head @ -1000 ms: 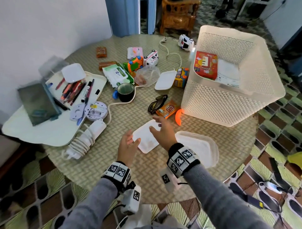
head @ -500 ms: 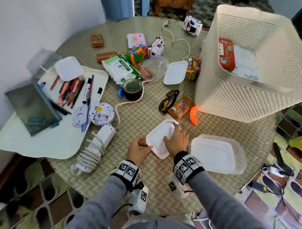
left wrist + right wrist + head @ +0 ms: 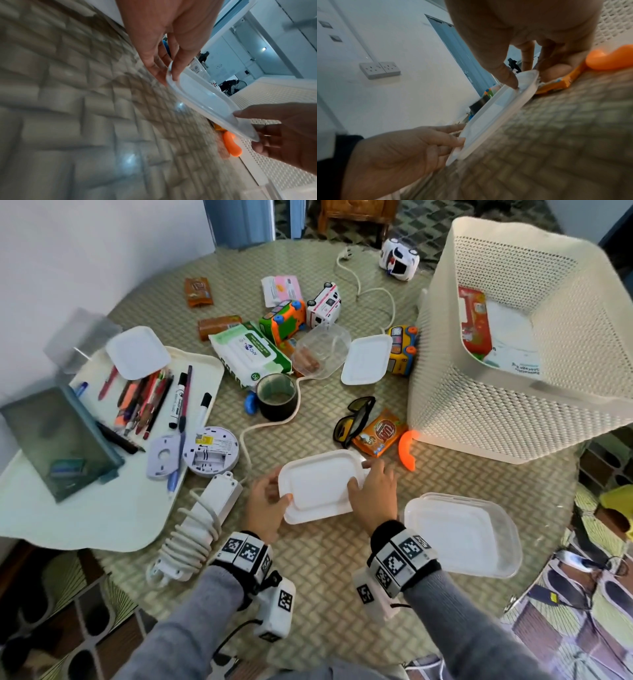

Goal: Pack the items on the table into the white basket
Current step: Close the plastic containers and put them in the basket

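A white rectangular lid [image 3: 317, 486] is lifted just off the woven table near its front edge. My left hand [image 3: 265, 506] pinches its left rim, thumb on top and fingers beneath, as the left wrist view shows on the lid [image 3: 204, 97]. My right hand [image 3: 371, 494] pinches the right end, thumb pressing the lid [image 3: 489, 119] from above. The white basket [image 3: 507, 419] stands at the right, holding a red packet and a white pack. A clear lidded container [image 3: 462, 534] lies to the right of my right wrist.
An orange snack packet [image 3: 378, 433], dark glasses [image 3: 352, 419] and an orange curved piece [image 3: 407, 448] lie just beyond the lid. A wound power strip [image 3: 198, 525] is at the left. Toy cars, wipes, a tape roll and a pen tray crowd the far table.
Both hands reached the flat lid, closed on its two ends and raised it off the table. The head view moved nearer and downward.
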Action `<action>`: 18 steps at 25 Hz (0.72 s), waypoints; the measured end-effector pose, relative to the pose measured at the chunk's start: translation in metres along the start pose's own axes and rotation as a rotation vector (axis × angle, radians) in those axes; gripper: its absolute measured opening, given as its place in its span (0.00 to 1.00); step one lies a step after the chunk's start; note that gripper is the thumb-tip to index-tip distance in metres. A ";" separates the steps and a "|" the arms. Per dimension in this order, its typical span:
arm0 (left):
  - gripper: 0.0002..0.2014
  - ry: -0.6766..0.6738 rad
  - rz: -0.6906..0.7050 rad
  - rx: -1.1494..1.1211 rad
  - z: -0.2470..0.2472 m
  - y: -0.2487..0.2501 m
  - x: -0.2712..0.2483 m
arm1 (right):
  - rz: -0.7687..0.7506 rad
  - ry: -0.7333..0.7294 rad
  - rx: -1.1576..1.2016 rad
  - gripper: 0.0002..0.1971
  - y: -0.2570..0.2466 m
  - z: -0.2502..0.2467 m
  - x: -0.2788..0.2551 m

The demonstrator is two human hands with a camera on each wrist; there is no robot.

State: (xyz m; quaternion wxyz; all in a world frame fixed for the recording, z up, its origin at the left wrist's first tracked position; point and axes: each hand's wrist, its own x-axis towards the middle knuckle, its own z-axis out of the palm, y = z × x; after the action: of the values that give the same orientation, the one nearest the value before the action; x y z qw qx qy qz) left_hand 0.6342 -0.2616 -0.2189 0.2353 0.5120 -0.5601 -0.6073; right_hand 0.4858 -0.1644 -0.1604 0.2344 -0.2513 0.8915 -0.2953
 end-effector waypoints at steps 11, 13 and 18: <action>0.13 0.052 0.147 -0.156 0.048 0.053 -0.027 | -0.111 0.148 0.391 0.13 0.009 -0.066 -0.010; 0.12 0.004 0.161 -0.179 0.068 0.063 -0.042 | -0.127 0.188 0.382 0.12 0.025 -0.086 -0.015; 0.16 -0.143 0.245 -0.059 0.119 0.067 -0.080 | -0.137 0.333 0.405 0.11 0.084 -0.133 -0.018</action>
State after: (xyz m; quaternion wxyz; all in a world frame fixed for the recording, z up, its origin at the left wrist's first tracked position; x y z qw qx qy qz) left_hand 0.5386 -0.1580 -0.1466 0.2819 0.3882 -0.6156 -0.6252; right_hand 0.3983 -0.0410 -0.1147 0.1094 -0.2068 0.8214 -0.5202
